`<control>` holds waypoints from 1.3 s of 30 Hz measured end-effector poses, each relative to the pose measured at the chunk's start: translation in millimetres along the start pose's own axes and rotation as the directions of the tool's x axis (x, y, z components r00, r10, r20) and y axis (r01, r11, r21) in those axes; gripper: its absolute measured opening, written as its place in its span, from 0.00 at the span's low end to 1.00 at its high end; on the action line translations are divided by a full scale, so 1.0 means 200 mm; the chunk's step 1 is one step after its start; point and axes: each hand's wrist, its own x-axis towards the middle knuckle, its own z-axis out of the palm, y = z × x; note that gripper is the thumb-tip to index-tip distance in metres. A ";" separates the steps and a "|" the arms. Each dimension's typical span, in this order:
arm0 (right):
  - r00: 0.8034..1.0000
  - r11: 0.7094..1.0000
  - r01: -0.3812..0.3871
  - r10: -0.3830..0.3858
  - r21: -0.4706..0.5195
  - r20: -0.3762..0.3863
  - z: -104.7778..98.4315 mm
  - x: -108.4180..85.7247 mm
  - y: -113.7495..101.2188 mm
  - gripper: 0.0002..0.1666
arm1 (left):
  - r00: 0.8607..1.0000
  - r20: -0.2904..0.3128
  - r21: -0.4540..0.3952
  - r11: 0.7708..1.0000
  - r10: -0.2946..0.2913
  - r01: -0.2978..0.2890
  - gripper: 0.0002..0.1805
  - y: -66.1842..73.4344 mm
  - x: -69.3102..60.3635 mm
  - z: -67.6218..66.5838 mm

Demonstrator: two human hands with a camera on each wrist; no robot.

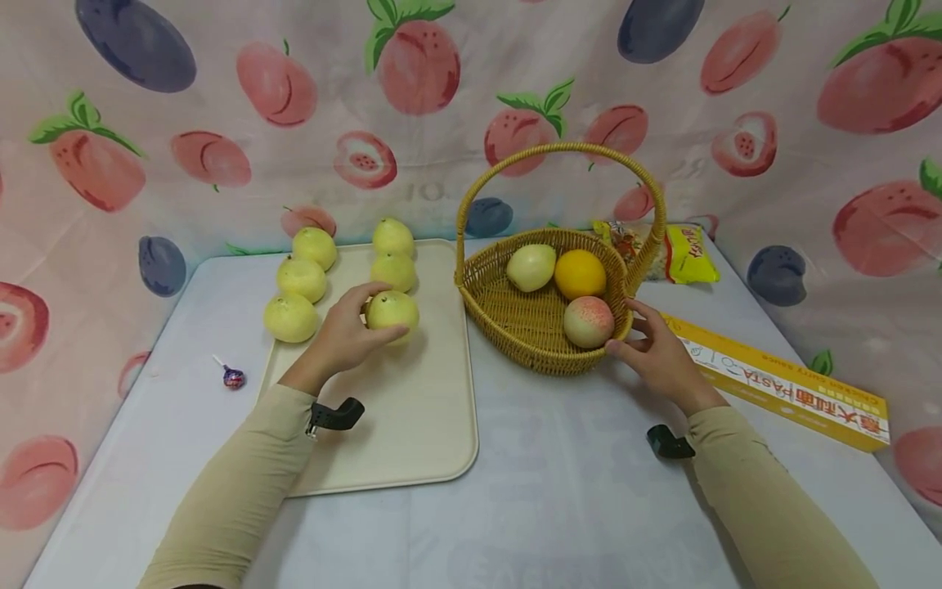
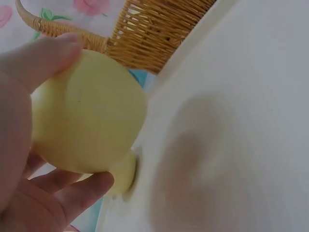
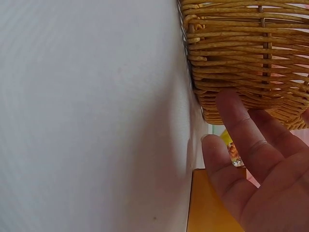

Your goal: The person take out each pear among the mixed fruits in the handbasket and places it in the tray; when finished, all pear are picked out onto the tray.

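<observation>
My left hand grips a pale yellow pear, thumb on one side and fingers on the other. In the left wrist view that pear is large, held just off the beige tray, its shadow falling below. Two more pears stand behind it in the same row, and a second row of pears runs along the tray's left side. At the wicker basket, my right hand holds the right rim, with fingertips against the woven wall. Inside lie a pear, an orange and a peach.
The basket's tall handle arches above it. Behind the basket lies a yellow snack bag. A long pasta box rests to the right, beside my right hand. A wrapped lollipop lies left of the tray. A fruit-print cloth hangs behind the table.
</observation>
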 end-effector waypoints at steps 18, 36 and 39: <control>1.000 1.000 0.014 -0.014 -0.013 -0.002 0.00 0.01 -0.01 0.55 | 0.996 -0.018 -0.012 0.996 -0.089 0.089 0.43 -0.12 0.04 0.03; 1.000 1.000 -0.004 0.004 -0.007 0.007 0.00 0.00 -0.02 0.56 | 0.992 0.091 -0.026 0.995 -0.091 0.094 0.39 -0.13 -0.01 -0.04; 1.000 1.000 -0.001 0.001 -0.006 0.006 0.00 0.00 -0.02 0.56 | 0.992 0.081 -0.018 0.995 -0.093 0.094 0.39 -0.13 0.00 -0.03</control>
